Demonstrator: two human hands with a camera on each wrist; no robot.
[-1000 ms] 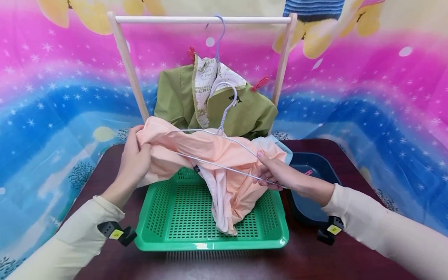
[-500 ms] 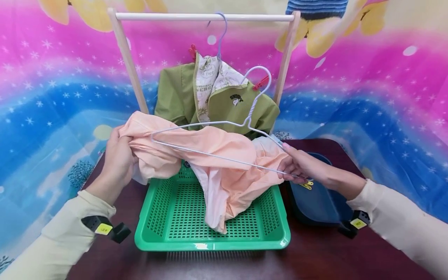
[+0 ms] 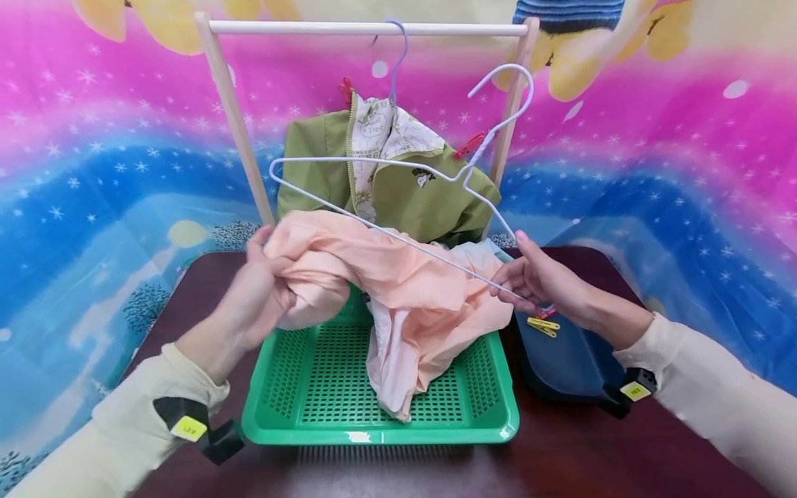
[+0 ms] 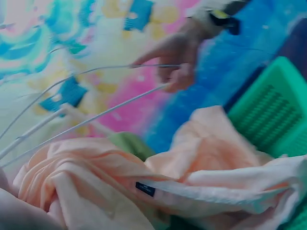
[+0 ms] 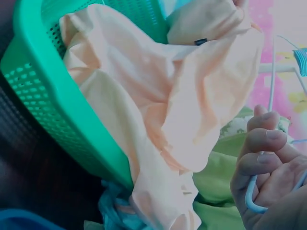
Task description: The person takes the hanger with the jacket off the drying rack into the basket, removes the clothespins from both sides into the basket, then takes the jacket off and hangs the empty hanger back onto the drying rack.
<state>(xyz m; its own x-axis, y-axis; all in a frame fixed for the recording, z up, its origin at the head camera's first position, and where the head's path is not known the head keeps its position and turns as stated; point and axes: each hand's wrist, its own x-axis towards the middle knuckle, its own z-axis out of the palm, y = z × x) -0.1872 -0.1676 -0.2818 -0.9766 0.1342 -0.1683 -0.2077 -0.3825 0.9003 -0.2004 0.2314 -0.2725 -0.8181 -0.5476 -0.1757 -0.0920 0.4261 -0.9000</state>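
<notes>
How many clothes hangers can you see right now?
2: a white wire hanger gripped by the right hand, and a lilac hanger on the wooden rail carrying the green jacket. Others may be hidden.

Head view down from above; both wrist views close, all sharing the peach garment (image 3: 398, 277).

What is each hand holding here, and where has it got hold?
The left hand grips the peach garment by a bunched upper edge. The right hand holds the white wire hanger by its right-hand corner, fingers curled round the wire.
</notes>
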